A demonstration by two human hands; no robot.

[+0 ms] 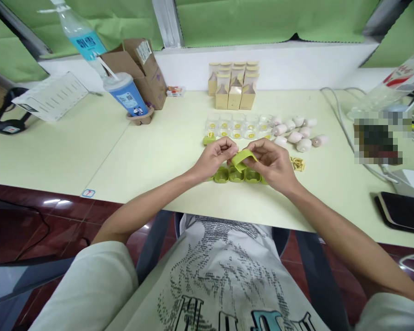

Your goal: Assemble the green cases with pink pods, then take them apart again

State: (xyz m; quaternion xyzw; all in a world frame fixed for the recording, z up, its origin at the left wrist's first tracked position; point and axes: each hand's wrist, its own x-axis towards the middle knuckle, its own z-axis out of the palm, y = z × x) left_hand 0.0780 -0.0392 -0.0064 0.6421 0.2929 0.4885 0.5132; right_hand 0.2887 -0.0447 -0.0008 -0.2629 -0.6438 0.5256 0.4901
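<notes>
Both my hands meet over the middle of the pale table. My right hand pinches a small green plastic piece, held tilted above the table. My left hand has its fingers curled and pressed against the same piece's left end. Just below the hands a row of green square cups lies on the table. Behind them sit clear lids with yellow dots, one more green piece, and several pinkish-white rolls. A small yellow item lies right of my right hand.
Several small tan cartons stand at the back by the wall. A blue cup, a water bottle and a brown cardboard box are back left. Cables, a black device and a blurred object sit at right.
</notes>
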